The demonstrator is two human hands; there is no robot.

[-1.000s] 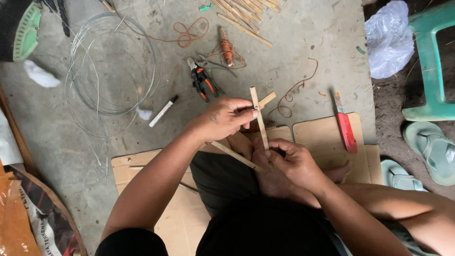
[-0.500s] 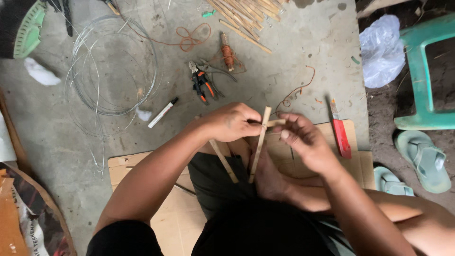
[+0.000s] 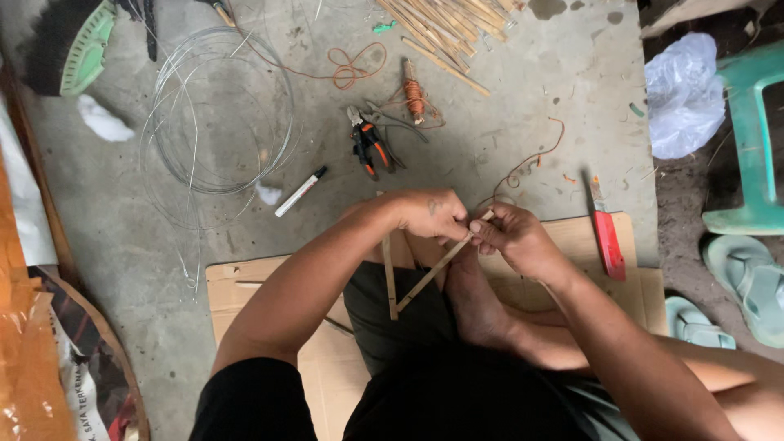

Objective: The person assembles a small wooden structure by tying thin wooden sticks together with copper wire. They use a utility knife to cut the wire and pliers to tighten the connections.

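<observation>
From my remote seat, the biggest thing is the sheet of cardboard (image 3: 269,286) under the seated person, spreading from 8 to 4 o'clock. At 10 o'clock lies a coil of thin wire (image 3: 216,110). A pile of bamboo sticks (image 3: 441,28) sits at 12 o'clock, with orange-handled pliers (image 3: 369,147) below it, and a red-handled knife (image 3: 607,233) at 3 o'clock. At centre, my left hand (image 3: 431,214) and right hand (image 3: 514,238) meet, fingers narrowly pinched on the joined tops of two bamboo strips (image 3: 412,278), which splay down over the lap.
</observation>
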